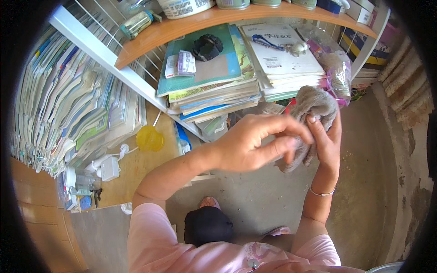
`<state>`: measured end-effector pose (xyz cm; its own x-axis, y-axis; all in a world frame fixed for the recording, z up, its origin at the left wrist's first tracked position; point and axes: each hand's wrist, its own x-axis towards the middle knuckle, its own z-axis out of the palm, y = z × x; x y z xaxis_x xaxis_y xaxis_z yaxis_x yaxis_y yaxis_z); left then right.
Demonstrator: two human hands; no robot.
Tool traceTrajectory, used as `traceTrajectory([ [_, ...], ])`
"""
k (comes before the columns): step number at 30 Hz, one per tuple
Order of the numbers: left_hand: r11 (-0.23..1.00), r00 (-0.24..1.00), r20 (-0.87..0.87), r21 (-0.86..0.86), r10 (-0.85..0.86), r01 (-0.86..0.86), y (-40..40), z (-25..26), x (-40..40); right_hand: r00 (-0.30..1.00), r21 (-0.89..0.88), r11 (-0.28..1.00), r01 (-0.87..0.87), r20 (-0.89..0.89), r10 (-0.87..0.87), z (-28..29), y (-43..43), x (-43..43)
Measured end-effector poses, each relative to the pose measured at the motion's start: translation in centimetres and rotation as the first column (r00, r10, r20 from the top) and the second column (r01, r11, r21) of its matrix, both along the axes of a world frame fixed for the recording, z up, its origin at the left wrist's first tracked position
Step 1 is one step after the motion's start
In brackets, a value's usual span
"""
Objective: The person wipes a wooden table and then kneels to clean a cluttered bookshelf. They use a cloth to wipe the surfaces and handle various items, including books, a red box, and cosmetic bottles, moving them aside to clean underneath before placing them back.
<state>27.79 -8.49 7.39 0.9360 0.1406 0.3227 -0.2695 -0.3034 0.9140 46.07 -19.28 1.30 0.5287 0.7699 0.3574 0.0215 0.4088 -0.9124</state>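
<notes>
A crumpled grey-brown plush cloth (312,99) hangs from my right hand (329,136), whose thumb presses on its folds. My left hand (245,143) reaches across from the left, its curved fingers blurred and overlapping the cloth's near edge. Whether those fingertips pinch the fabric cannot be made out. Beyond the cloth lies a stack of exercise books (280,65) with a blue strap (266,42) on top. To its left, a stack of books (211,88) carries a black coiled band (207,47) and a small white-and-purple box (187,63).
An orange wooden shelf board (239,18) with jars overhangs the stacks, on a white metal frame (112,71). Many books (75,99) stand at left. A yellow object (150,138), white adapter (110,169) and clear jar (82,181) sit on the wooden desktop (133,177). A curtain (406,75) hangs right.
</notes>
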Motion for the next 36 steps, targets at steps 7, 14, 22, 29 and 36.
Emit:
traceTrajectory([
  [7,0.6,0.951,-0.079,0.79,0.298,-0.122,5.8,-8.7,0.2,0.781,0.118,0.939,0.325,0.527,-0.336,4.3,2.7,1.3],
  [14,0.812,0.934,-0.267,0.582,0.238,-0.04,6.8,-10.0,-1.3,0.052,0.619,0.601,0.505,0.673,-0.738,12.2,8.6,1.6],
  [22,0.964,0.913,-0.377,0.258,0.159,-0.061,8.6,-9.8,-0.8,0.104,0.56,0.7,0.444,0.743,-0.661,10.3,13.6,-4.2],
  [29,0.991,0.935,-0.332,-0.004,0.124,-0.132,8.3,-9.2,-0.5,-0.02,0.496,0.638,0.589,0.798,-0.602,10.5,10.3,2.3],
  [36,0.879,0.951,-0.25,-0.475,-0.184,0.046,8.4,-9.2,-0.9,0.641,-0.049,0.822,0.567,0.653,-0.403,12.7,5.3,3.6],
])
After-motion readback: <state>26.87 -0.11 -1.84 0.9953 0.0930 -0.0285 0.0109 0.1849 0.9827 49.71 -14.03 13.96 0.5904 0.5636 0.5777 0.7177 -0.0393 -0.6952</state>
